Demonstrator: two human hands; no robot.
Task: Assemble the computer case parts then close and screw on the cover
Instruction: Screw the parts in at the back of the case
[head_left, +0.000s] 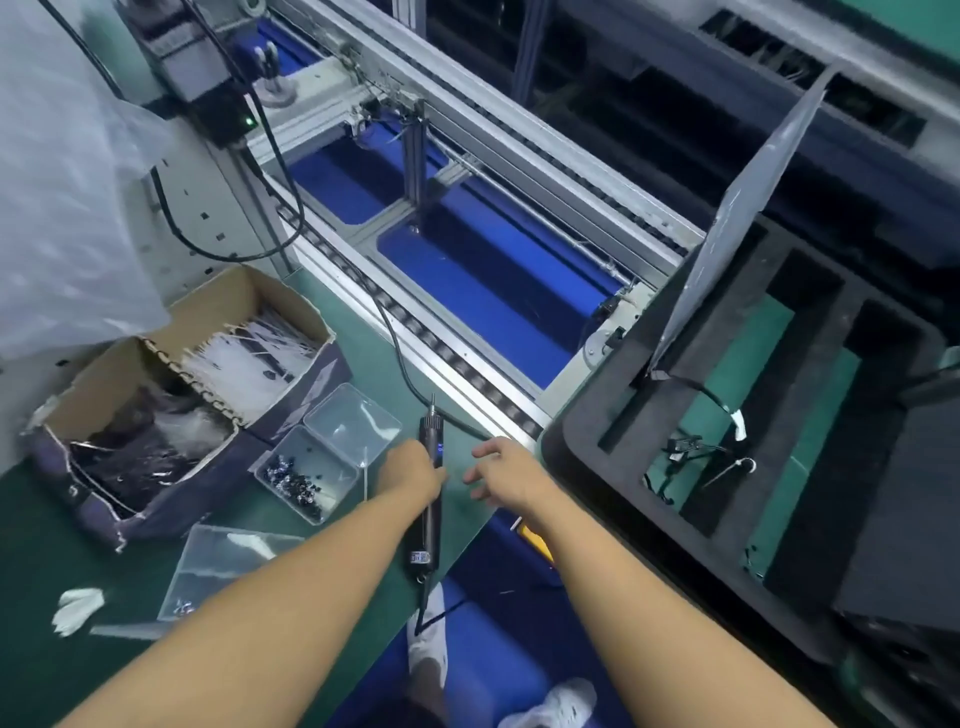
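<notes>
A black electric screwdriver (430, 514) lies on the green bench mat, bit pointing away from me. My left hand (410, 470) rests on its middle with fingers curled over the barrel. My right hand (506, 470) hovers just right of the tool, fingers loosely spread and holding nothing. A clear plastic box of small dark screws (298, 480) sits left of my left hand. At the right, a grey cover panel (737, 228) stands tilted up from a black foam tray (587, 447) that holds loose cables (691, 452).
A cardboard box of white cable ties (244, 348) stands at the left, with a clear lid (223, 564) in front. An aluminium roller conveyor (467, 364) runs diagonally behind the bench. The screwdriver's cable (400, 353) crosses the mat.
</notes>
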